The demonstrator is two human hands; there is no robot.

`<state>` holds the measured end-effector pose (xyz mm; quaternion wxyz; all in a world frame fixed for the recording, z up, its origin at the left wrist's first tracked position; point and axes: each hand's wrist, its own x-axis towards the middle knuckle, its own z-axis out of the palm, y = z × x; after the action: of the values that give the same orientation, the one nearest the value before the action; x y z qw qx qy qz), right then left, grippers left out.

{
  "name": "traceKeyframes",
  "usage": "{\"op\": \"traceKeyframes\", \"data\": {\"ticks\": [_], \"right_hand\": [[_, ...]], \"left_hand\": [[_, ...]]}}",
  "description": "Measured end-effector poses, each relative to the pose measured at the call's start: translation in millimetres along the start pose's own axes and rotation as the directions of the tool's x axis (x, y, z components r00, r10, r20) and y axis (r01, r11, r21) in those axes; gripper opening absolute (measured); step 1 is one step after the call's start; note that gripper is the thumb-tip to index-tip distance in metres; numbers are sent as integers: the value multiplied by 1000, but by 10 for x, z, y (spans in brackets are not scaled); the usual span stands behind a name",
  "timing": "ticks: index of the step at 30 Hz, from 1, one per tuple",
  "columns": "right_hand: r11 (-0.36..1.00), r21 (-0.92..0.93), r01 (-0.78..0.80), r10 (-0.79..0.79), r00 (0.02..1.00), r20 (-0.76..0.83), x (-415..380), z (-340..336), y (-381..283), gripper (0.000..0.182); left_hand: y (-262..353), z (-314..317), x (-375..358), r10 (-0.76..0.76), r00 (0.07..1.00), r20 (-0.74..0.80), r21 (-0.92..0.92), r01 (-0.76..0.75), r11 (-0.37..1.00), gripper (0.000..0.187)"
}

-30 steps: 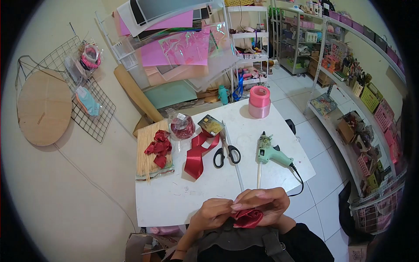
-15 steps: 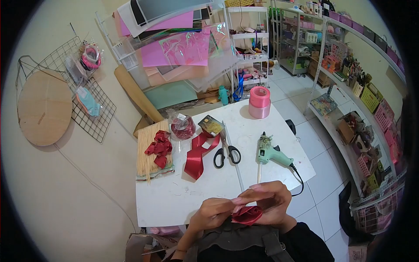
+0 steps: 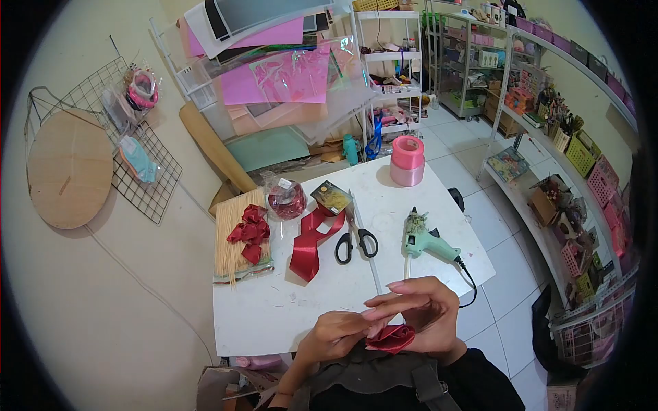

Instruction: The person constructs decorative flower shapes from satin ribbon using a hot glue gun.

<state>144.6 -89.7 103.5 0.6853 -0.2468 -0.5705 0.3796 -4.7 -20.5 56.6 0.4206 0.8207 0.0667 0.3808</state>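
Observation:
Near my body, at the table's front edge, a folded piece of red satin ribbon (image 3: 392, 338) sits between my two hands. My left hand (image 3: 334, 333) is closed, its fingertips pinching the left side of the red piece. My right hand (image 3: 428, 316) curls around the right side, thumb side under the ribbon and fingers arched over it. Beyond them on the white table (image 3: 329, 301) lie a loose red ribbon strip (image 3: 305, 257), black-handled scissors (image 3: 356, 245) and a green glue gun (image 3: 432, 244) with its cord.
Wooden sticks (image 3: 229, 240) carry red ribbon pieces (image 3: 252, 234) at the left. Behind are a wrapped red ribbon roll (image 3: 286, 200), a small dark card-like item (image 3: 332, 196) and stacked pink rolls (image 3: 408, 162). Shelves (image 3: 504, 103) stand at the right.
The fingers of my right hand have lifted slightly and spread over the red piece. The piece has shifted a little to the right. My left hand has hardly moved.

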Motion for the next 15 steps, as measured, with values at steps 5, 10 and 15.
{"op": "traceKeyframes", "data": {"ticks": [5,10,15], "right_hand": [[997,62,-44,47,998,-37,10,35,-27,61],[982,188,3,-13,999,50,-16,-5,23,56],[982,190,-21,14,999,38,-14,0,-2,56]], "left_hand": [[-16,3,-8,-12,1000,10,11,12,1000,18],[30,-38,-12,-3,1000,25,13,3,1000,20],[54,-38,-3,32,999,3,43,-32,999,22]]}}
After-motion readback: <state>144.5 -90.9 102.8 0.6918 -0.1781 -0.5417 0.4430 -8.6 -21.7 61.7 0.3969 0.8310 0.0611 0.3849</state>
